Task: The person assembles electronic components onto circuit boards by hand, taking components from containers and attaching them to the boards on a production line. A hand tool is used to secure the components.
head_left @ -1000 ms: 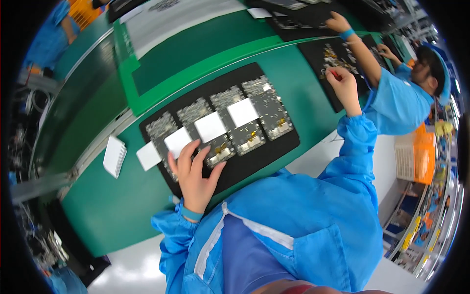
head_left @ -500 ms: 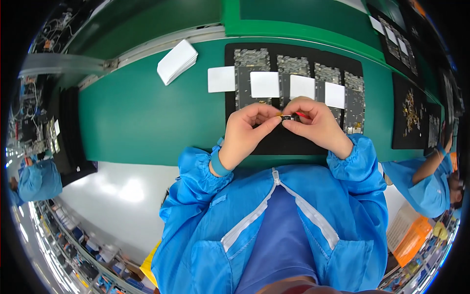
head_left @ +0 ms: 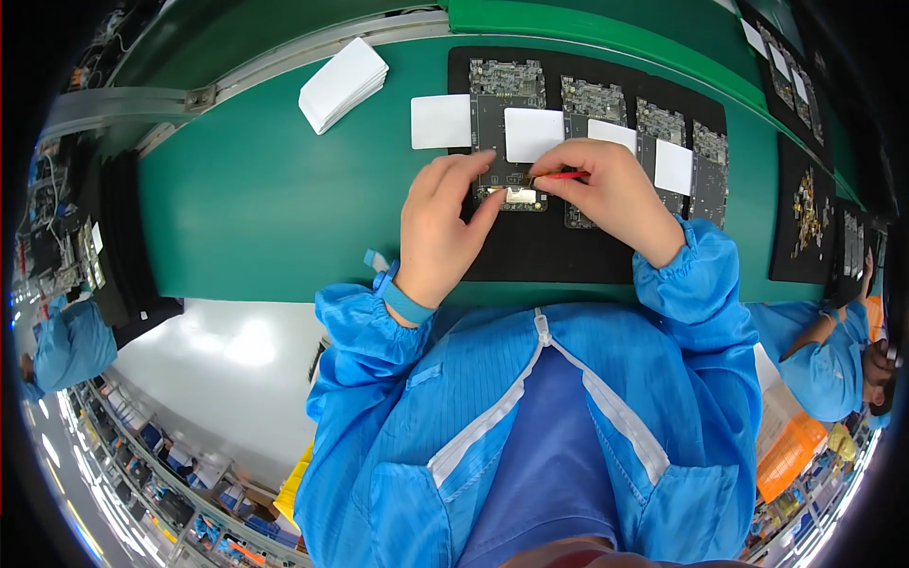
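Note:
On a black mat [head_left: 597, 260] lies a row of several dark circuit boards, and both my hands are at the near end of the leftmost circuit board [head_left: 490, 123]. My left hand [head_left: 438, 222] is open, its index finger and thumb apart, with the thumb tip at the board's edge by a pale metallic connector [head_left: 520, 196]. My right hand [head_left: 606, 185] is closed on a thin red tool [head_left: 568, 175], its dark tip over the board just above the connector. Whether the tip holds a small part cannot be made out.
White cards, such as this white card [head_left: 534, 135], lie across the boards. A stack of white cards [head_left: 343, 87] rests on the green table [head_left: 265, 208]. To the right, small gold parts [head_left: 810, 213] lie on another black mat, near a co-worker's blue sleeve [head_left: 805, 369].
My hands, earlier pinched together over a small dark part, have separated and moved to the leftmost board. My left fingers have spread; the red tool stays in my right hand.

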The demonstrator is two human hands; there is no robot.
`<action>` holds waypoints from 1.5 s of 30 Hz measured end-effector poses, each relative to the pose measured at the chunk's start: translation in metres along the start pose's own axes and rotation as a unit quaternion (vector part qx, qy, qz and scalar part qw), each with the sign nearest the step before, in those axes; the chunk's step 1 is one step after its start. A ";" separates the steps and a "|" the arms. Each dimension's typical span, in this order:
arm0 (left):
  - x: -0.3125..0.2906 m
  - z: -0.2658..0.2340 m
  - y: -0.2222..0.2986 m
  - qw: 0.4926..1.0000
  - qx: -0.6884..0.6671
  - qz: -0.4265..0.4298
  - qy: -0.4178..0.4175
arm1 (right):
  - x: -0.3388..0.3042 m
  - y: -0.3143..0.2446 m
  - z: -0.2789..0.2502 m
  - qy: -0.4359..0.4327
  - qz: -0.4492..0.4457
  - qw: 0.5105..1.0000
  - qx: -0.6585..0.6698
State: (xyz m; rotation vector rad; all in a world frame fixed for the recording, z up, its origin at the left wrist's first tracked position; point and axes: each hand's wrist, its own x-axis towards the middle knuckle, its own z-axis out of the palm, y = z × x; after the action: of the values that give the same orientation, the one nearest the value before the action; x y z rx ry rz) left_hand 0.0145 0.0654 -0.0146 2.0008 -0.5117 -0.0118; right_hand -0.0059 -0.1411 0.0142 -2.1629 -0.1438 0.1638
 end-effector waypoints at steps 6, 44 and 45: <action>-0.005 0.003 -0.012 0.994 0.074 0.082 -0.013 | 0.012 0.009 0.013 0.027 -0.048 0.998 0.004; -0.001 -0.001 -0.016 0.991 0.083 0.092 -0.041 | 0.009 -0.006 0.022 0.036 -0.129 0.960 -0.248; -0.001 0.000 -0.017 0.991 0.084 0.092 -0.039 | 0.009 -0.006 0.022 0.035 -0.131 0.959 -0.247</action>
State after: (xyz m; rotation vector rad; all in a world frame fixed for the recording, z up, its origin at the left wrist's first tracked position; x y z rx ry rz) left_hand 0.0194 0.0724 -0.0289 2.1152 -0.7679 0.0690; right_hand -0.0007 -0.1189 0.0061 -2.6142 -0.4702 -0.1162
